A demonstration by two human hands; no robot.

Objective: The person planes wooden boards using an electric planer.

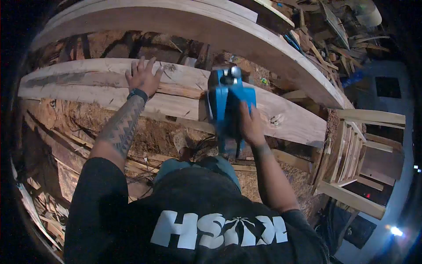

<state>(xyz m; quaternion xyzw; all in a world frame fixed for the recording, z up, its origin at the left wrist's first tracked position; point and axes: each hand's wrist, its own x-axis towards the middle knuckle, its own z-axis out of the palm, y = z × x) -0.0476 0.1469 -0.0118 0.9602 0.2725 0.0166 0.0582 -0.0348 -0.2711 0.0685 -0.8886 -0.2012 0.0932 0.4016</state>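
Note:
A blue power tool (235, 99) sits on a wide wooden plank (290, 116), a little right of the plank's middle. My right hand (251, 123) is at the tool's right side, with fingers wrapped against it; part of the grip is hidden. Farther left, my left hand (144, 78) lies on the plank's upper part with its fingers spread and nothing held. Beside its fingers and wrist, a long crack and dark marks run along the wood.
A long thick beam (176, 20) curves across beyond the plank. Scrap wood (338, 53) is heaped at the upper right. A slatted wooden frame (371, 116) stands at the right. Shavings (250, 185) cover the ground, and a bright light shines at lower right.

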